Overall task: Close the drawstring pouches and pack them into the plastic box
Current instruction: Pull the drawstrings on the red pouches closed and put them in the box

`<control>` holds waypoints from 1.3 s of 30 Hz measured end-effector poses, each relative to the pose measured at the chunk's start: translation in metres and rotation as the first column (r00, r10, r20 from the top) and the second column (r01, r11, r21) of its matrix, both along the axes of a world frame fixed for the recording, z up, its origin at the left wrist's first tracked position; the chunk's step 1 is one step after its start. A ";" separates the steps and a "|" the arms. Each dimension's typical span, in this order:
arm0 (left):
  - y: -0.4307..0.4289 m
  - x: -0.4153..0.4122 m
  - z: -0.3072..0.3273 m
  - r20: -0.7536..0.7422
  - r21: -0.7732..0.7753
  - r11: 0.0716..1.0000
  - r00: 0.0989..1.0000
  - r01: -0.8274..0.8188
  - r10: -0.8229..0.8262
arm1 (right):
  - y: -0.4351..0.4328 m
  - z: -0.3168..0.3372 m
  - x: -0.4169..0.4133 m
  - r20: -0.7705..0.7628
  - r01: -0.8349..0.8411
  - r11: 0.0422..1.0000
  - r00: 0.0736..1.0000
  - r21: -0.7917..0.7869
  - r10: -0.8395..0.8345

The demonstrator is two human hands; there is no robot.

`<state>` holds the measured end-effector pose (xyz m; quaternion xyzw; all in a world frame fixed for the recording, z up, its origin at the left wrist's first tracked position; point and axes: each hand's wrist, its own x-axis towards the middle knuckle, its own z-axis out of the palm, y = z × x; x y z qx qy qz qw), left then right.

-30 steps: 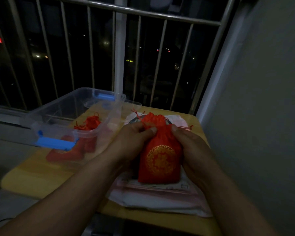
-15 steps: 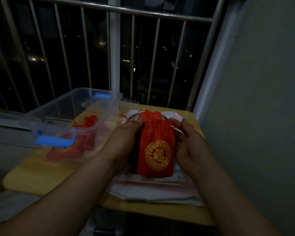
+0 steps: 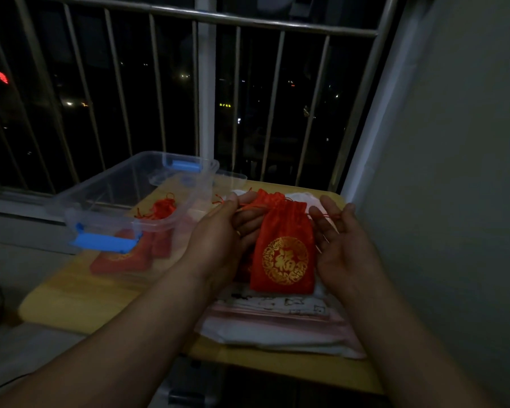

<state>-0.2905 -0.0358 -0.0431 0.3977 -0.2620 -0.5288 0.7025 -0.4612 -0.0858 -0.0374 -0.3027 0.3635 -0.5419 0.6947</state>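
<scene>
Between the two grips, the red pouch (image 3: 284,260) looks light, soft and floppy, so left hand (image 3: 224,234) and right hand (image 3: 343,248) each pinch a drawstring (image 3: 251,206) beside its neck.

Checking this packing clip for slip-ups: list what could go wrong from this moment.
1. The pouch does not look cinched tight. The left hand pinches the thin cords, which also cross the right hand fingers. An uneven pull may leave the neck gaping or let a cord slip free.
2. The plastic box seems to overhang the table at its left edge, so a careless drop into it might tip it.
</scene>
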 end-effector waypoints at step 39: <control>0.003 -0.016 0.011 0.714 -0.081 0.990 0.700 0.116 -0.023 | 0.025 0.004 0.006 -0.740 -0.447 0.842 0.667 -0.301 0.090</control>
